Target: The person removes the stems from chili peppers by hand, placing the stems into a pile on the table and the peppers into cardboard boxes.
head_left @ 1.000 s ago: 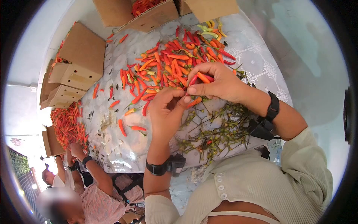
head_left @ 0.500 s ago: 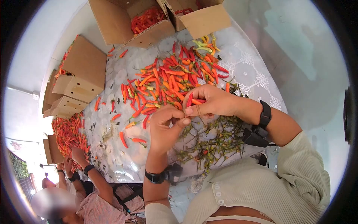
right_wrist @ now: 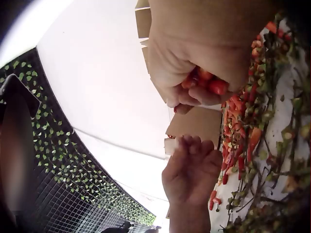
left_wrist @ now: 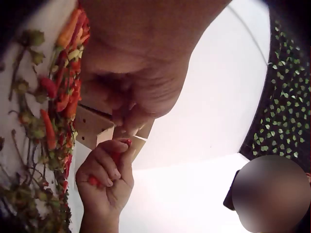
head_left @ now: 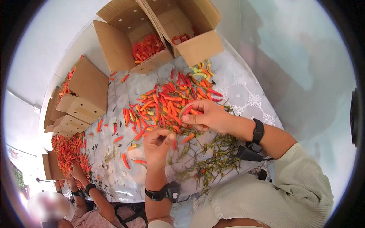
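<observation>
My right hand [head_left: 210, 117] grips several red and orange chili peppers [head_left: 188, 110] against its palm and fingers. Their rounded ends [right_wrist: 218, 87] bulge from the curled fingers in the right wrist view. In the left wrist view one red chili [left_wrist: 116, 158] sits between that hand's thumb and forefinger. My left hand [head_left: 156, 147] is a little lower and to the left, thumb bent toward its curled forefinger, with nothing showing in its grip. Both hands are over the near side of a loose heap of chili peppers [head_left: 173, 99]. Beneath and beside them lie green stems [head_left: 218, 152].
Cardboard boxes holding chilies [head_left: 200, 47] stand at the table's far edge, with more boxes [head_left: 85, 89] at the left. A large chili heap [head_left: 68, 152] lies at the far left, where another person's hands [head_left: 78, 174] work. Yellow-green chilies [head_left: 201, 72] lie behind the main heap.
The two hands, together at a chili before, have come apart, the left one moving down and left. The right hand keeps its chilies. The head view has tilted up, showing more of the boxes.
</observation>
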Available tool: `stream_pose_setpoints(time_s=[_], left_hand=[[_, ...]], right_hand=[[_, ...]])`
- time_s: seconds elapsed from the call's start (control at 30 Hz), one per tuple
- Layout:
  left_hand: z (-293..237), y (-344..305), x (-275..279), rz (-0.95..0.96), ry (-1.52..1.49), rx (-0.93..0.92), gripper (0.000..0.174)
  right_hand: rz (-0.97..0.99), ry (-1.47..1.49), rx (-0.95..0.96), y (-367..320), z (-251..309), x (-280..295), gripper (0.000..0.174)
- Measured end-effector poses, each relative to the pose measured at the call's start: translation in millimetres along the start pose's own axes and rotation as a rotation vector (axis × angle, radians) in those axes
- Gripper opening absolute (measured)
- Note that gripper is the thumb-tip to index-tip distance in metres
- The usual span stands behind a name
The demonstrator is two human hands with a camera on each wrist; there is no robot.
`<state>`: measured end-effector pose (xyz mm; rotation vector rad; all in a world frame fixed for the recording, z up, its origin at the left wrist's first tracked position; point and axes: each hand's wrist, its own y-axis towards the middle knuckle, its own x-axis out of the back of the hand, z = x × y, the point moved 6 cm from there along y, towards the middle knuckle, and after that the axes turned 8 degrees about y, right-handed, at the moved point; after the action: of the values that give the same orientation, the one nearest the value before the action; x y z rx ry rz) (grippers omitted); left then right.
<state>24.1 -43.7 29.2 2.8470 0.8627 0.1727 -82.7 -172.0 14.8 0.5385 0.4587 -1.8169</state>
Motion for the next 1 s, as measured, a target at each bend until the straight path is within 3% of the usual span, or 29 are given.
stream_pose_setpoints(time_s=[0.07,0.17,0.33,0.43,0.53,0.6,0.67,0.7,0.73,0.83,1.0], left_hand=[[0.1,-1.8,-5.0,0.073,0.059,0.071,0.008],[4.8,-3.0,-14.5,0.156,0.151,-0.008,0.011],[2.0,-4.7,-23.8,0.229,0.187,-0.058,0.015],[1.2,-6.7,-25.7,0.286,0.222,-0.014,0.016],[-2.3,-8.8,-28.2,0.295,0.249,-0.01,0.017],[0.6,-7.0,-28.7,0.312,0.335,-0.048,0.017],[1.0,-8.3,-29.9,0.314,0.399,-0.059,0.018],[0.4,-7.5,-30.3,0.309,0.42,-0.052,0.018],[1.2,-7.3,-30.1,0.307,0.441,-0.043,0.018],[1.9,-3.6,-26.0,0.242,0.475,-0.103,0.022],[7.2,-0.1,-12.4,0.034,0.606,-0.045,0.014]], right_hand=[[-0.066,-0.055,0.052,-0.9,6.3,0.3,0.024],[-0.233,-0.163,0.179,-3.8,20.3,7.9,0.025],[-0.454,-0.339,0.646,-26.3,94.1,-12.0,0.022],[-0.511,-0.353,0.792,-36.5,134.3,-20.8,0.025],[-0.551,-0.447,1.097,-34.8,181.2,-31.2,0.027],[-0.612,-0.52,1.116,-8.5,209.9,-19.7,0.025],[-0.689,-0.581,0.894,42.2,226.8,25.5,0.023],[-0.666,-0.465,0.716,63.8,224.1,51.1,0.022],[-0.642,-0.345,0.538,73.1,210.3,62.8,0.023],[-0.65,-0.345,0.478,67.7,172.5,71.6,0.022],[-0.447,-0.361,0.34,31.5,99.4,54.0,0.023]])
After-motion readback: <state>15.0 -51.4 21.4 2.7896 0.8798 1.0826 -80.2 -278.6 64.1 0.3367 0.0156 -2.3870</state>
